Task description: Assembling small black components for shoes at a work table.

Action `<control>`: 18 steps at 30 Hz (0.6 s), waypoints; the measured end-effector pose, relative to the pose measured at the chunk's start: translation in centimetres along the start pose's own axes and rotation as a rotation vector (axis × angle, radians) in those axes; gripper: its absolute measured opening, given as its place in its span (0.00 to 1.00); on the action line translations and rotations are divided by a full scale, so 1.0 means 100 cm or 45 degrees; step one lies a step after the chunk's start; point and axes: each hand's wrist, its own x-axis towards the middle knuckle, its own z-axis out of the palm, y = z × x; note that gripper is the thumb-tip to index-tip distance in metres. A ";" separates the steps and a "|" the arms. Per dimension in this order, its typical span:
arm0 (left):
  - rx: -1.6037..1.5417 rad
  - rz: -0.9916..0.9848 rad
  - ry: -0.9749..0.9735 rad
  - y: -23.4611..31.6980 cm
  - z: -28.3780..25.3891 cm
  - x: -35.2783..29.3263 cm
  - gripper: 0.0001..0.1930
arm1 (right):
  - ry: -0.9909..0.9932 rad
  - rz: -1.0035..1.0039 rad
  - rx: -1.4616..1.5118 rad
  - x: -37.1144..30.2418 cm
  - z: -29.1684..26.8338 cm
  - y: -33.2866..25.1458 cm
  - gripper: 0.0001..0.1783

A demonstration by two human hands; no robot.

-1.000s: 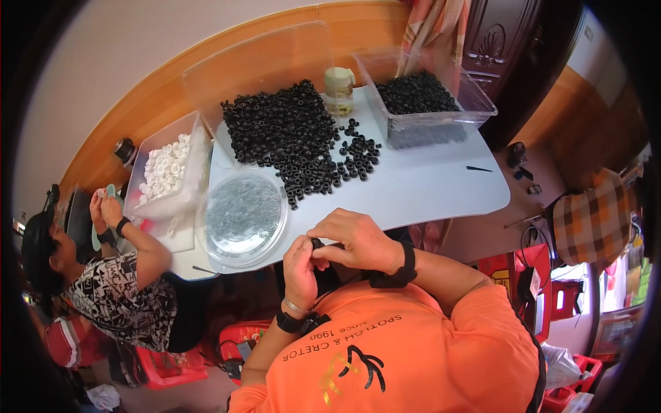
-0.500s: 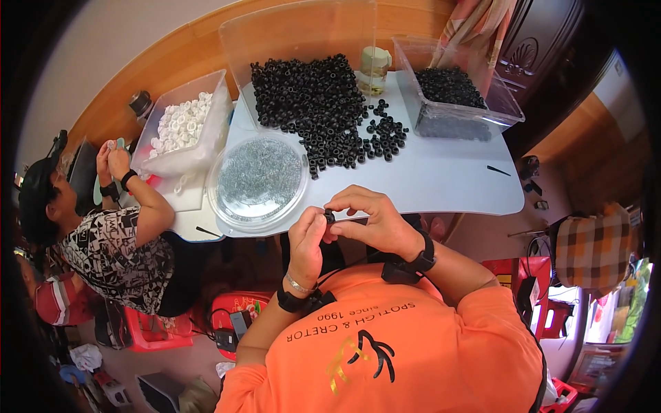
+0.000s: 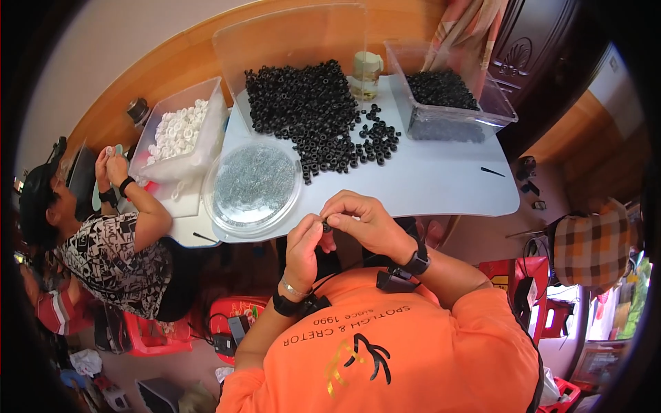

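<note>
In front of my orange shirt, just off the table's near edge, both hands meet at a small black ring-shaped part [image 3: 326, 226]. My left hand [image 3: 303, 249] grips it between thumb and fingers. From the other side, my right hand [image 3: 363, 221] pinches at the same part with its thumb and forefinger. Fingers cover most of it, and whether my right hand holds some smaller piece too is hidden. Nearest on the table are a round clear tub [image 3: 252, 186] of tiny clear pieces and a heap of black ring-shaped parts [image 3: 303, 110].
An upright clear bin [image 3: 289, 41] backs the heap. A clear box [image 3: 458, 127] of black parts stands far right, by a lidded jar [image 3: 367, 72]. White rings fill a box [image 3: 180, 131] at left, beside a seated person [image 3: 117, 241]. A thin black tool [image 3: 493, 171] lies on the right.
My right thumb and fingers have come in closer over the black part, which shows less now. The table appears slightly shifted to the left in the picture.
</note>
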 end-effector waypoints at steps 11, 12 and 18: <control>-0.033 0.003 0.154 0.002 -0.002 -0.003 0.15 | 0.957 -1.004 -1.517 0.049 -0.104 -0.142 0.10; -0.016 -0.011 0.146 0.002 -0.003 -0.002 0.14 | 1.001 -1.081 -1.456 0.054 -0.112 -0.155 0.11; -0.038 -0.026 0.123 0.001 -0.005 -0.001 0.14 | 0.735 -0.617 -1.367 0.046 -0.114 -0.119 0.08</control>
